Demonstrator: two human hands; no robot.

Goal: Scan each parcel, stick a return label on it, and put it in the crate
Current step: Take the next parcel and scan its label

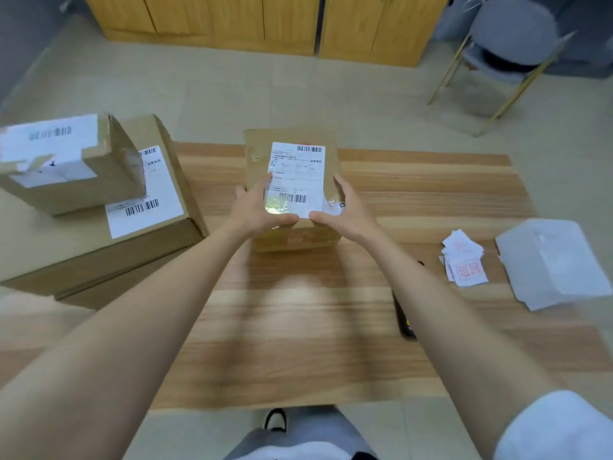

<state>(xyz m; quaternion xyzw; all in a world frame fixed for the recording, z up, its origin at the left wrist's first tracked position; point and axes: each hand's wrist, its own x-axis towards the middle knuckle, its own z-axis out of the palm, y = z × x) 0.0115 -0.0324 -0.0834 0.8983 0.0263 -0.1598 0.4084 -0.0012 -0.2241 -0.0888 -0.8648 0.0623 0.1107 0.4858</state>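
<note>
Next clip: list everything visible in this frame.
parcel: 1, brown, white shipping label, table centre, held
small box: 1, brown, white label, atop large box, left
large box: 1, brown, white label, at table's left edge
return labels: pile, white with red print, table right
sheets: stack, white, table far right
scanner: 1, black, table, partly under right forearm
table: 1, light wood, centre
chair: 1, grey, back right
cabinets: row, yellow wood, back
left hand: 1, grips parcel's left side
right hand: 1, grips parcel's right side
</note>
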